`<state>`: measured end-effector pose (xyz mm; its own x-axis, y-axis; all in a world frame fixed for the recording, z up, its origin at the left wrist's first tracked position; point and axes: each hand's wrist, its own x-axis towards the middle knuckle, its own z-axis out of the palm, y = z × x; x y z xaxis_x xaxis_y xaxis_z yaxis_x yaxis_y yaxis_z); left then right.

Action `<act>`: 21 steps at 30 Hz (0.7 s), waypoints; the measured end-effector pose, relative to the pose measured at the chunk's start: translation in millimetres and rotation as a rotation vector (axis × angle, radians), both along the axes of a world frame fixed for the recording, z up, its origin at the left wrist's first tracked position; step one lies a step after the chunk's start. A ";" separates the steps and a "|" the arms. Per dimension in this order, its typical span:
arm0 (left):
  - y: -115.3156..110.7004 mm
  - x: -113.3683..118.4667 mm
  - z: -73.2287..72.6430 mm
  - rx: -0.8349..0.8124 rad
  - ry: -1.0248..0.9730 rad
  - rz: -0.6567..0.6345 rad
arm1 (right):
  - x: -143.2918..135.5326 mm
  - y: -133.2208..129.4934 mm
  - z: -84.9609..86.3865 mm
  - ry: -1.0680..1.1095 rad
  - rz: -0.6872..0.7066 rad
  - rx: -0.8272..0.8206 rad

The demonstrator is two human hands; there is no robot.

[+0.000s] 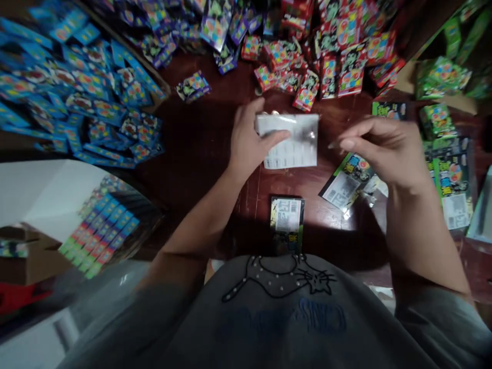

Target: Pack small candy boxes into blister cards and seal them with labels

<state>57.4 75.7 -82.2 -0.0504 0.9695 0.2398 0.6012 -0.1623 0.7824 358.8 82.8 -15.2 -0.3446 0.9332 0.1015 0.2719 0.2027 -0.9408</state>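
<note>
While the left hand [248, 137] grips one white packet [294, 146] over the table [188, 148], the right hand [392, 151] pinches closed nearby, whether on anything I cannot tell. Handling that packet seems the step; the next move calls for steadiness. One purple packet [193, 86] lies apart; red packets [351, 66] heap uncountably.

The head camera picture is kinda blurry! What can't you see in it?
All in the head view:
White packet: print too small and blurred to read.
Right hand: blur hides whether its fingertips pinch anything.
Black card: near end hidden by the shirt.
Blue boxes: pile cut off by the left edge.
</note>
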 end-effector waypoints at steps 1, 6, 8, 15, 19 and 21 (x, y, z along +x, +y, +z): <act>-19.2 -3.5 4.0 0.038 0.108 -0.004 | 1.4 -11.3 0.2 0.014 0.032 -0.058; -109.1 -5.7 16.7 0.067 0.385 0.044 | -2.6 -49.1 -22.2 0.132 0.264 -0.312; -126.6 -1.7 15.0 0.133 0.333 0.117 | -7.7 -53.9 -28.6 0.130 0.243 -0.319; -155.8 18.5 5.4 -0.097 0.268 -0.202 | -21.9 -65.6 -20.9 0.089 0.281 -0.354; -158.5 17.5 20.5 -0.133 0.036 -0.232 | -31.7 -75.7 -21.5 0.057 0.373 -0.337; -157.3 17.7 30.5 -0.190 -0.124 -0.277 | -37.0 -78.4 -21.8 0.039 0.424 -0.323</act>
